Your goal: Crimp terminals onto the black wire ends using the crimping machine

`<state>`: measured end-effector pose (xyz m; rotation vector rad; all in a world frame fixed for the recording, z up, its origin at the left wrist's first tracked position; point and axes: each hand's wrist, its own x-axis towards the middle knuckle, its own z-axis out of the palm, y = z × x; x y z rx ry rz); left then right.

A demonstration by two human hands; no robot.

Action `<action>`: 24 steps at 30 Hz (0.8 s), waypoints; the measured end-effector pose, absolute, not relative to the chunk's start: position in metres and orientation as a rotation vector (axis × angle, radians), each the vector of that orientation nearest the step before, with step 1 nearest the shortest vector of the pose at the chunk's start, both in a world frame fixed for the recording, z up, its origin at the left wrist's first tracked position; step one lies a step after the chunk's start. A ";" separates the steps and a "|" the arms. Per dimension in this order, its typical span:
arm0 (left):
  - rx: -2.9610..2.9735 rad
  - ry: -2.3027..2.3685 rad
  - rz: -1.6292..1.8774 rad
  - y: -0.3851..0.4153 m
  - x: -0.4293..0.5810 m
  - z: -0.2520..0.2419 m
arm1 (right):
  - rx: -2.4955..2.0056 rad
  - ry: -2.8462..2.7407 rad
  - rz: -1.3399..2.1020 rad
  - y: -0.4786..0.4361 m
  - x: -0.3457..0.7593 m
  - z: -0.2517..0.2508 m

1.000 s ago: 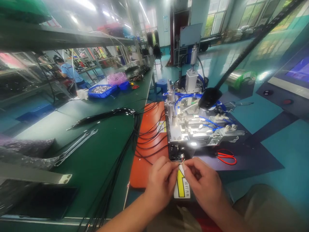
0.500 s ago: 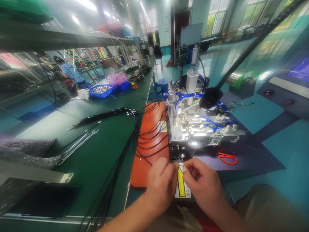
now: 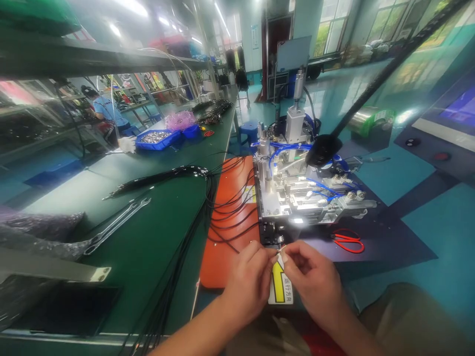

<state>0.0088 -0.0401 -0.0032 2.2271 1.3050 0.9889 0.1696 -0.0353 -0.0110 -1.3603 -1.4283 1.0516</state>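
Note:
My left hand (image 3: 250, 277) is closed in a pinch on a thin black cable (image 3: 230, 244), which runs across the orange plate (image 3: 211, 262) into its fingers. Opposite it, my right hand (image 3: 313, 274) pinches the fine wire end of this cable (image 3: 282, 249); the tip is small and partly hidden by the fingers. Both hands meet just in front of the machine's near end, above a white label with a yellow arrow (image 3: 278, 284). More black cables lie over the orange plate, their ends at the side of the lit metal machine (image 3: 297, 193).
Red-handled snips (image 3: 349, 242) lie right of my hands. On the green bench (image 3: 166, 202) are two wrenches (image 3: 118, 225), a bundle of black cables (image 3: 174, 173) and a blue tray of small metal parts (image 3: 158, 139). A black flexible arm (image 3: 363, 94) slants overhead. A person (image 3: 107, 109) sits far left.
Both hands have turned slightly at the cable's end, and my left fingers have shifted a little right. More of the arrow label shows between them.

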 end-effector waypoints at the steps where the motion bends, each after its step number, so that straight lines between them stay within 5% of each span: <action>1: 2.227 1.299 0.983 -0.040 0.009 -0.003 | -1.357 -1.427 1.050 -0.035 0.170 -0.011; 24: 2.053 1.322 1.020 -0.039 0.011 0.004 | -1.349 -1.467 1.117 -0.034 0.181 0.003</action>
